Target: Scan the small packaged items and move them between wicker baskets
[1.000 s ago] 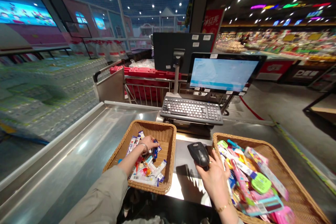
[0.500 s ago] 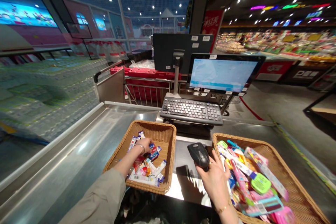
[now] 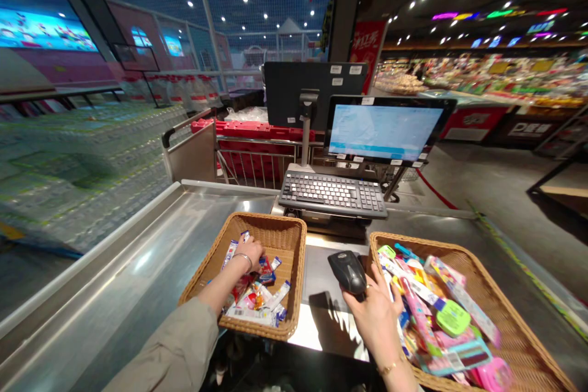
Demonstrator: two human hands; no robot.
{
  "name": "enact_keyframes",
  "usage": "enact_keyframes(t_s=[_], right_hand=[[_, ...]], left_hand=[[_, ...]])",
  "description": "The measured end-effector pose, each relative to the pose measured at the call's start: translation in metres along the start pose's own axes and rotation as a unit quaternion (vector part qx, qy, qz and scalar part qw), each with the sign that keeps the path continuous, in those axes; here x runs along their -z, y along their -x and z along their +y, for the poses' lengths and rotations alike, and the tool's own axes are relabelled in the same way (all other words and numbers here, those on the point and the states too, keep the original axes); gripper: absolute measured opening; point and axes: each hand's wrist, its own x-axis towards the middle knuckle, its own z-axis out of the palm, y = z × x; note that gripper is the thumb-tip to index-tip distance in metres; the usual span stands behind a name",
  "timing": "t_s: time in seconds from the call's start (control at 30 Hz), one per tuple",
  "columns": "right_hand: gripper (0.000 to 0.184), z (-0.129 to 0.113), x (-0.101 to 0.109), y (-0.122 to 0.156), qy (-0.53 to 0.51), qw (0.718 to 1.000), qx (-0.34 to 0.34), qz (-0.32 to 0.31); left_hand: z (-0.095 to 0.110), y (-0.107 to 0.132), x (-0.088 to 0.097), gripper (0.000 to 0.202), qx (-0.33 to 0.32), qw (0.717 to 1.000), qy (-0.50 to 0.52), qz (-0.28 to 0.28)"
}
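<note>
My left hand (image 3: 250,248), with a bracelet at the wrist, reaches into the left wicker basket (image 3: 301,269). Its fingers curl down among small wrapped packets (image 3: 257,299); what lies under the fingertips is hidden. Beside that hand is a red and blue packet (image 3: 267,272). My right hand (image 3: 377,313) is closed round a black barcode scanner (image 3: 348,269), held between the two baskets. Just right of this hand, a second wicker basket (image 3: 514,300) holds colourful packaged goods, among them a green round-edged container (image 3: 453,317) and a pink tube-shaped pack (image 3: 419,313).
Behind the baskets stand a keyboard (image 3: 333,191) and a lit screen (image 3: 386,130), with a dark monitor back (image 3: 287,95) beside it. A metal counter (image 3: 138,257) with a raised edge runs along the left. Beyond it is a cart with red crates (image 3: 257,130).
My left hand has shifted slightly left and up over the packets, and its fingers have moved. The right hand still holds the barcode scanner in nearly the same place.
</note>
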Motion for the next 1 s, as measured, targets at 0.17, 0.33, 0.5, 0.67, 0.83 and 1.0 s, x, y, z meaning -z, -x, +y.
enact_keyframes(t_s=[0.17,0.33,0.5,0.67,0.83,1.0], right_hand=[[0.026,0.002,0.001,0.0,-0.011,1.0,-0.011,0.004],[0.027,0.003,0.001,0.0,-0.013,1.0,-0.009,0.007],[0.027,0.003,0.001,0.0,-0.005,1.0,-0.003,0.014],[0.025,0.004,0.001,-0.001,-0.005,1.0,-0.006,0.007],[0.025,0.002,0.003,-0.002,-0.008,1.0,-0.005,-0.013],[0.023,0.001,0.006,-0.003,-0.012,1.0,-0.012,-0.018]], left_hand=[[-0.014,-0.001,-0.004,0.032,-0.019,1.0,-0.017,-0.003],[-0.024,0.004,-0.009,0.031,-0.023,0.999,-0.031,-0.002],[-0.029,0.013,-0.013,0.027,-0.027,0.999,-0.025,0.002],[-0.034,0.017,-0.014,0.026,-0.036,0.999,-0.007,0.002],[-0.034,0.016,-0.009,0.019,-0.063,0.998,0.004,0.025],[-0.027,0.02,0.002,0.013,-0.073,0.992,0.019,0.103]])
